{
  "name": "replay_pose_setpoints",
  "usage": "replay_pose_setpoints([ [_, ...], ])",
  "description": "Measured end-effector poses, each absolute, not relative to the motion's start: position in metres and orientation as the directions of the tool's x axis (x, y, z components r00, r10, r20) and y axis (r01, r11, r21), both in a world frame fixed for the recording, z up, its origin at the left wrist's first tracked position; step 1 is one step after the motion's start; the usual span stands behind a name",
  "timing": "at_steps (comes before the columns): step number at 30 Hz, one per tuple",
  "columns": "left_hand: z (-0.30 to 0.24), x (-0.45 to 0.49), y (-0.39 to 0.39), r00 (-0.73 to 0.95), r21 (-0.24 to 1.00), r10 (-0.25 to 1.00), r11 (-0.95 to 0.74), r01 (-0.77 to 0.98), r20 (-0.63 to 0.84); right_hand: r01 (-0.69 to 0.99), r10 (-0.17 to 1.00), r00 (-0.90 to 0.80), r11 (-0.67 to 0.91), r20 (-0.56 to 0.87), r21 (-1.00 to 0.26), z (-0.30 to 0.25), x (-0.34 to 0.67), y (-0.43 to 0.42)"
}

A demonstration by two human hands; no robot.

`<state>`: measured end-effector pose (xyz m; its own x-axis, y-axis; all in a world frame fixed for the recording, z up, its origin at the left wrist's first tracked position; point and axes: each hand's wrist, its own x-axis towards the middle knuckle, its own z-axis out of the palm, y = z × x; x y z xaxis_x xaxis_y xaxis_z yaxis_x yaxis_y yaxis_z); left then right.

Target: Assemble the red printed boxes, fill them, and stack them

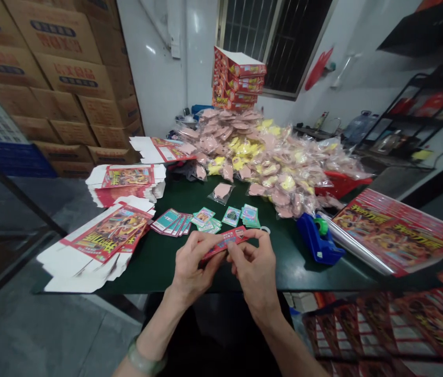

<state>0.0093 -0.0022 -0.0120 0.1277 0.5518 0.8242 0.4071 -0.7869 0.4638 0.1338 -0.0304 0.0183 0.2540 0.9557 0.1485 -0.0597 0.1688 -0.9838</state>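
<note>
Both hands hold a small red printed packet (227, 242) just above the near edge of a dark green table (158, 259). My left hand (193, 264) pinches its left part with thumb and fingers. My right hand (256, 267) pinches its right end, fingers curled. Just beyond the packet lie several fanned teal and pink cards (174, 222) and small card piles (249, 214). A single pink bagged item (222, 191) lies behind them.
A big heap of pink and yellow bagged items (268, 152) fills the table's back. Flat red printed cartons (107, 235) lie left, more (394, 230) right. A blue tape dispenser (317, 238) stands right of my hands. Stacked red boxes (239, 78) and brown cartons (56, 73) stand behind.
</note>
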Motion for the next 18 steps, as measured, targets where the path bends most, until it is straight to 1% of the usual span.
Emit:
replay_pose_setpoints([
  [3, -0.003, 0.003, -0.002, 0.284, 0.378, 0.534, -0.805, 0.457, 0.796, -0.137, 0.956, 0.263, 0.169, 0.128, -0.976, 0.013, 0.133, -0.030],
  [5, 0.002, 0.002, -0.001, 0.338, 0.376, 0.537, -0.816, 0.438, 0.773, -0.188, 0.953, 0.289, 0.153, 0.095, -0.970, 0.005, 0.132, -0.027],
  [7, 0.004, 0.004, 0.002, 0.316, 0.396, 0.542, -0.816, 0.422, 0.779, -0.214, 0.945, 0.320, 0.135, 0.061, -0.968, -0.011, 0.130, -0.021],
  [10, 0.003, 0.012, 0.012, 0.144, 0.389, 0.516, -0.775, 0.498, 0.845, -0.190, 0.957, 0.286, 0.107, 0.049, -0.976, -0.047, 0.129, -0.012],
  [12, 0.000, 0.015, 0.019, 0.058, 0.381, 0.492, -0.739, 0.556, 0.869, -0.080, 0.977, 0.195, 0.097, 0.080, -0.992, -0.068, 0.133, -0.009],
  [13, -0.001, 0.015, 0.021, 0.052, 0.377, 0.491, -0.728, 0.572, 0.870, 0.003, 0.984, 0.148, 0.102, 0.101, -0.995, -0.074, 0.139, -0.009],
  [15, -0.003, 0.009, 0.025, 0.105, 0.344, 0.488, -0.736, 0.583, 0.867, 0.182, 0.981, 0.096, 0.149, 0.168, -0.972, -0.075, 0.161, -0.014],
  [17, -0.003, 0.002, 0.026, 0.177, 0.341, 0.516, -0.750, 0.567, 0.838, 0.346, 0.954, 0.126, 0.214, 0.271, -0.914, -0.062, 0.200, -0.023],
  [18, -0.001, 0.000, 0.026, 0.188, 0.368, 0.538, -0.753, 0.545, 0.822, 0.426, 0.925, 0.177, 0.236, 0.336, -0.874, -0.053, 0.226, -0.028],
])
